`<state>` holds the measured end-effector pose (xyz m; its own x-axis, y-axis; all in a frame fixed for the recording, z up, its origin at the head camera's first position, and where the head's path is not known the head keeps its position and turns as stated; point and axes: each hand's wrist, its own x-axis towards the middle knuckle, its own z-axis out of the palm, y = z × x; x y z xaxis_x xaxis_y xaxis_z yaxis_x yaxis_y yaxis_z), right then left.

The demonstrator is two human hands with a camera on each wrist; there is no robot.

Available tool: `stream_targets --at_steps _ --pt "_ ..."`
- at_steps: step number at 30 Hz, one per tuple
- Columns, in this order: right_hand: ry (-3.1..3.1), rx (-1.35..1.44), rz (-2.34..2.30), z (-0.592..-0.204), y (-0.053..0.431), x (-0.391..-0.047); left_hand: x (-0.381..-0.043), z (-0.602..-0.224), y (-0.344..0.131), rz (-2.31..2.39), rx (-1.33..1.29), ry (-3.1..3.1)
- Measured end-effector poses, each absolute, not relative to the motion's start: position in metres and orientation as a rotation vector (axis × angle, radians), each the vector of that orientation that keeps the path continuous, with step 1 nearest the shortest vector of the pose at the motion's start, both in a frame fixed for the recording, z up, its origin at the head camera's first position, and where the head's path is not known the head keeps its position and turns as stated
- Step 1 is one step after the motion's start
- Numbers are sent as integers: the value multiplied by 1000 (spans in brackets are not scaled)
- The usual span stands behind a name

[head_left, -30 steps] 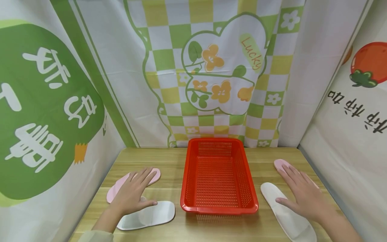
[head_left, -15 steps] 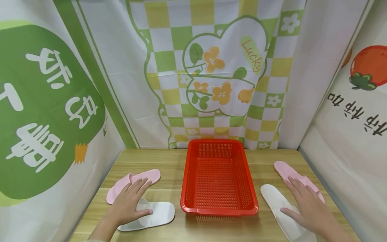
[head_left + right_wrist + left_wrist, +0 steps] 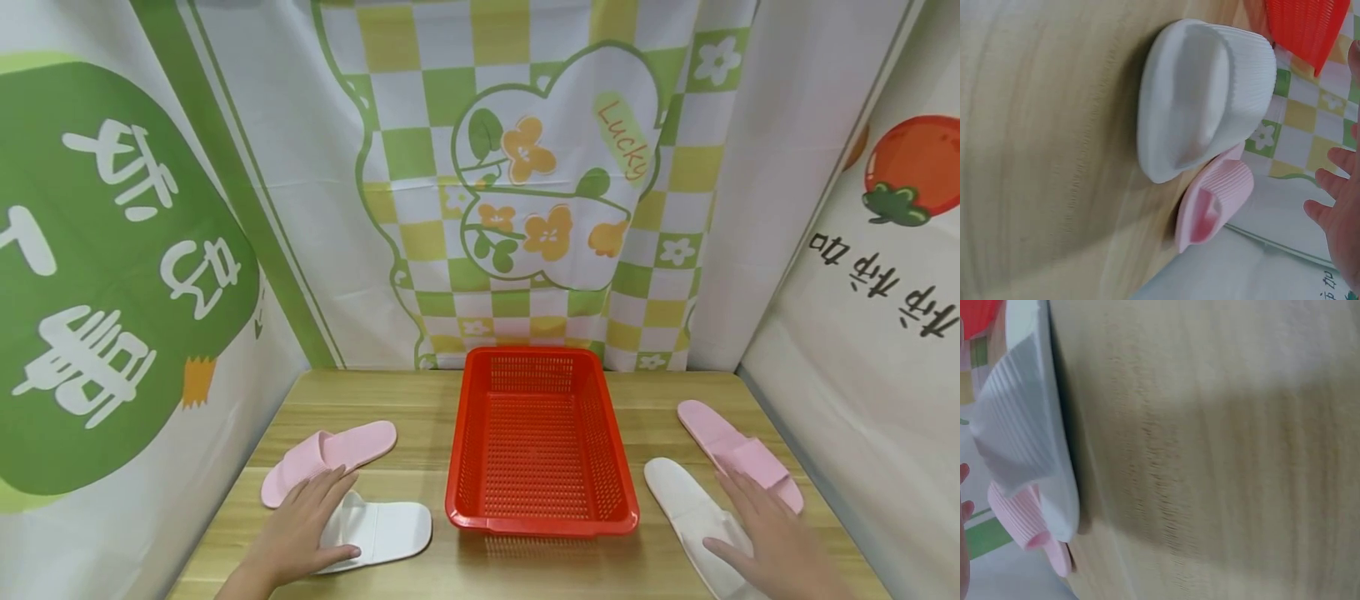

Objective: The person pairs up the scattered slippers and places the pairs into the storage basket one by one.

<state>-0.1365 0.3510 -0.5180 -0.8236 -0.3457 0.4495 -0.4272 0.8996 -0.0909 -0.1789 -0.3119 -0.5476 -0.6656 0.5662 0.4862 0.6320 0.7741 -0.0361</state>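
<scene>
Legible text, head view. Rear curtain (image 3: 547,333): the red word "Lucky" (image 3: 624,136), slanted on a pale green label. Left curtain (image 3: 82,533): large white Chinese characters (image 3: 86,358) on a green patch (image 3: 127,242), one apparently 好. Right curtain (image 3: 885,400): black characters (image 3: 881,283), apparently 柿柿如, inverted; right wrist view shows them partly.

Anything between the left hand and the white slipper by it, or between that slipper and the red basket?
Nothing visible blocks the left hand from the white slipper. Toward the red basket I see only tabletop, then the basket's raised side; the pink slipper lies farther back.
</scene>
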Motion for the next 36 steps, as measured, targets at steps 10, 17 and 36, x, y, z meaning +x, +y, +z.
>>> stream_targets --at_steps 10,17,36 --pt "-2616 537 341 -544 359 -130 -178 -564 -320 -197 -960 -2444" --pt "-2549 579 327 -565 364 -133 -178 -571 -323 -163 -997 -2442" --pt "-2702 523 316 -588 361 -127 -176 -582 -326 -216 -973 -2392"
